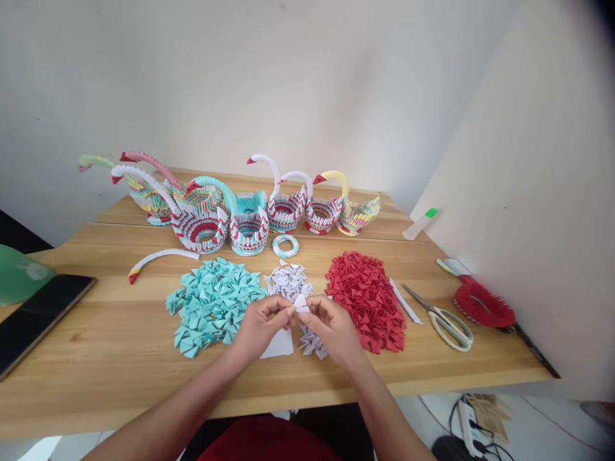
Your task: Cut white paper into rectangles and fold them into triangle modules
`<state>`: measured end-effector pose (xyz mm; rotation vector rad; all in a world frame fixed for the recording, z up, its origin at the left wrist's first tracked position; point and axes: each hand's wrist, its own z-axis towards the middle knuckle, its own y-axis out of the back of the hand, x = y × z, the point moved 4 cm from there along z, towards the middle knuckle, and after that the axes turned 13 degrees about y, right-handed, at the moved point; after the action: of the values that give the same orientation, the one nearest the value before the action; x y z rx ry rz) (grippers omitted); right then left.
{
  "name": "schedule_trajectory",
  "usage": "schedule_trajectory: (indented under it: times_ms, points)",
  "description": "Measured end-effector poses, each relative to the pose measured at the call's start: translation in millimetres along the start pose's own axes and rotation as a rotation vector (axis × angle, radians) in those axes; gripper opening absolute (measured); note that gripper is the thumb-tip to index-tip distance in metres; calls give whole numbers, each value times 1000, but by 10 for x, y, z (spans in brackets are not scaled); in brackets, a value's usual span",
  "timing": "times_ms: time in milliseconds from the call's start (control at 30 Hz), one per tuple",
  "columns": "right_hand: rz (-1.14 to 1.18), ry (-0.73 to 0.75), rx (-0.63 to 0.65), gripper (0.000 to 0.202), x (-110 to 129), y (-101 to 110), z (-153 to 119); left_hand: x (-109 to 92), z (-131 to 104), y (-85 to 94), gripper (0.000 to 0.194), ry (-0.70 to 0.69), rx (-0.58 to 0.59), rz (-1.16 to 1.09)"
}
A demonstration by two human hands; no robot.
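Your matt pale wood table (120, 333), folded matt paper in teal pile (211, 304), white pile (288, 280) and red pile (368, 298), glossy black phone (36, 317), metal-bladed scissors (444, 318) with smooth plastic handles.

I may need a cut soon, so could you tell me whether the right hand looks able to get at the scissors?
Probably yes: the scissors lie uncovered beyond the red pile, though the right hand now pinches a white piece.

Three piles of folded pieces (288, 282) mid-table (120, 346); paper swans (250, 211) behind; scissors (444, 320) right; phone (38, 314) left
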<state>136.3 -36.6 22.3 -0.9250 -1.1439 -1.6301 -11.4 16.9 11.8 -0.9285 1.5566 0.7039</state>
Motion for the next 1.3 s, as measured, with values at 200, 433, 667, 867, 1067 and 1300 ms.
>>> schedule_trajectory:
  times_ms: [200,433,667,867,1067,1300]
  points:
    - [141,-64,27,28,-23,-98,62,-4,-30,22,21,-34,-48,49]
    - [16,34,8,10,57,-29,119,-67,-28,52,28,15,-66,-23]
    - [-268,393,22,22,271,43,120,-16,23,-7,39,224,140,-164]
    - [-31,73,42,22,102,106,74,-112,13,-33,29,224,127,-146]
    - [-133,83,54,23,150,119,87,-189,38,-61,23,161,62,-12]
    - [271,-53,-59,38,68,94,95,-307,69,-151,30,176,96,-126]
